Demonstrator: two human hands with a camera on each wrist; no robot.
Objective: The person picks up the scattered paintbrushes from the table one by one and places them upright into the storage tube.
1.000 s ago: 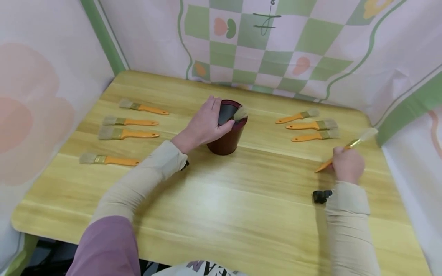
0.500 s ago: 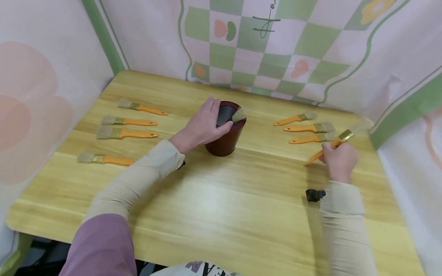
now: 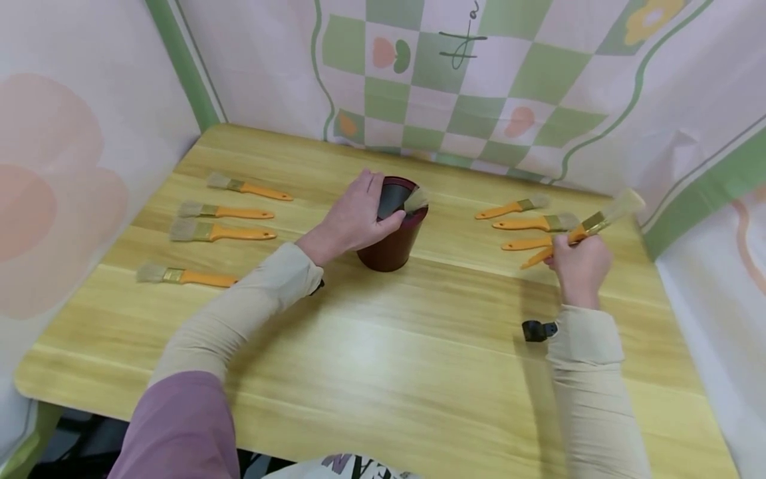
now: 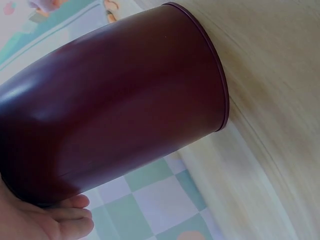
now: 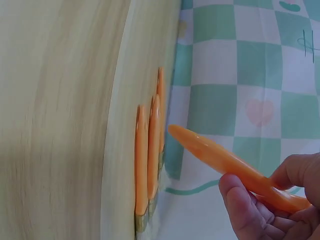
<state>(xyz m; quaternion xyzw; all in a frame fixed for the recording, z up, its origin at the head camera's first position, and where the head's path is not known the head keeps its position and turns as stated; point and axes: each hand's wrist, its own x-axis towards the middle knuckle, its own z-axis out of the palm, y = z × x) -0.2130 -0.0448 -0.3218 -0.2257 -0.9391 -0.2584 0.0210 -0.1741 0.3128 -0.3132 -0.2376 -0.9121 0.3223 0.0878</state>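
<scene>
My left hand [image 3: 353, 216] grips the rim of a dark red-brown bucket-shaped cup [image 3: 390, 251], which stands on the table. Bristles of one paintbrush [image 3: 417, 199] show inside the cup at its right rim. In the left wrist view, fingers wrap the edge of the cup [image 4: 115, 95]. Over the table's right side, my right hand [image 3: 582, 266] pinches an orange-handled paintbrush [image 3: 594, 223], bristles pointing up and away to the right. The right wrist view shows that brush's handle [image 5: 215, 155] between thumb and fingers, its tip free. Its bristle end is outside that view.
To the right of the cup lie three paintbrushes [image 3: 517, 225], the nearest partly covered by the held brush. Several more paintbrushes [image 3: 242, 233] lie on the left, the front one [image 3: 206, 278] near my left sleeve. A patterned cloth [image 3: 437, 100] hangs behind the wooden table [image 3: 383, 372].
My right hand has moved left and slightly away from me with its paintbrush, closer to the three brushes on the right. The left hand and the cup stay in place.
</scene>
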